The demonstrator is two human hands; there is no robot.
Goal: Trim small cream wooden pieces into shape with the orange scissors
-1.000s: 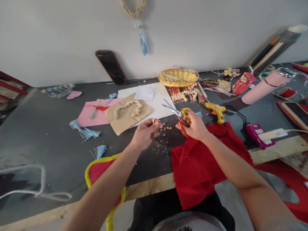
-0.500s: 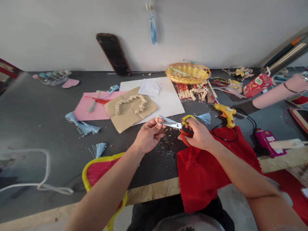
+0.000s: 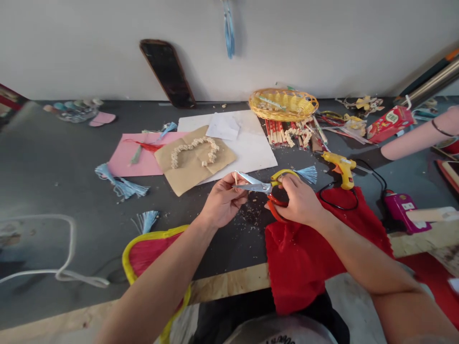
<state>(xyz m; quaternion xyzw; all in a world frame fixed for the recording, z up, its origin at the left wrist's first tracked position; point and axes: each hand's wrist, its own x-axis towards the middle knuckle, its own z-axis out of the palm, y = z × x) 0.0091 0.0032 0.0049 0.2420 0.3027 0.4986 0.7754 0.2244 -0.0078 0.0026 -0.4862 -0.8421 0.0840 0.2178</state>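
My right hand grips scissors with yellow and orange handles, the blades open and pointing left. My left hand pinches a small pale stick between thumb and fingers, its tip sitting between the scissor blades. Small pale cut bits lie scattered on the dark table below both hands. A red cloth lies under my right wrist.
Brown paper with a ring of pale bits lies on white sheets and pink paper. A yellow basket, sticks, a yellow glue gun, blue tassels, a pink roll and a white cord surround the hands.
The scissors swung from pointing up and away to pointing left, and their blades now meet the stick in my left hand. The view tilted down a little.
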